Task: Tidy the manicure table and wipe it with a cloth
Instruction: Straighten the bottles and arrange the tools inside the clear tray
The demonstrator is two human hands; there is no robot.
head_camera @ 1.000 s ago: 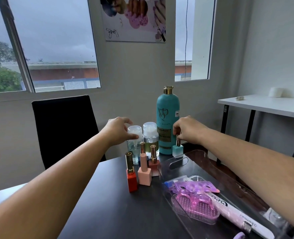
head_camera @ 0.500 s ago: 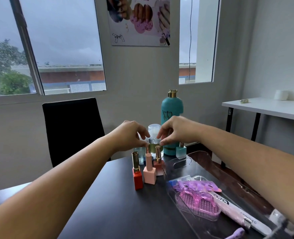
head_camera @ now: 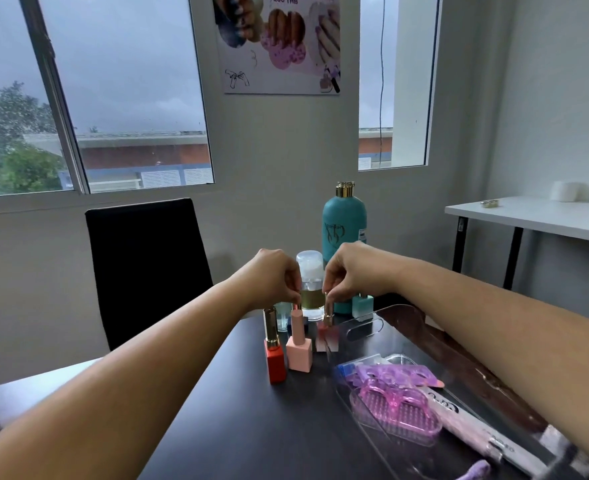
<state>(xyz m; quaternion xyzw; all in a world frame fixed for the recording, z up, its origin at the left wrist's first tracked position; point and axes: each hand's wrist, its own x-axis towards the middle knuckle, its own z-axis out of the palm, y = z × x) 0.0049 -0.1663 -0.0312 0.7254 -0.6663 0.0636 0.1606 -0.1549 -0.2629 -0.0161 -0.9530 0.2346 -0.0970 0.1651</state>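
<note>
Dark table point(head_camera: 237, 431) fills my lower view, black chair point(head_camera: 147, 268) behind it. Clear tray point(head_camera: 407, 317) lies on the right half of the table, holding a pink brush point(head_camera: 395, 412), purple toe separators point(head_camera: 395, 374) and a nail file point(head_camera: 476, 429).

Tall teal bottle point(head_camera: 344, 223) stands at the far edge; just in front, a clear pump bottle point(head_camera: 309, 275) with a gold band.

Both hands meet over the row of polish bottles left of the tray. Left hand point(head_camera: 274, 277): fingers curled down, tips pinched on the cap of the peach polish bottle point(head_camera: 299, 348), which sits upright on the table. Right hand point(head_camera: 350, 271): fingers pinched on the gold cap of the pink polish bottle point(head_camera: 327, 337); that one is blurred, and I cannot tell whether it is touching the table.

Red polish bottle point(head_camera: 274, 355) stands free, just left of the peach one. Small mint polish bottle point(head_camera: 362, 305) sits under my right wrist, beside the teal bottle.

No cloth seen from here.
</note>
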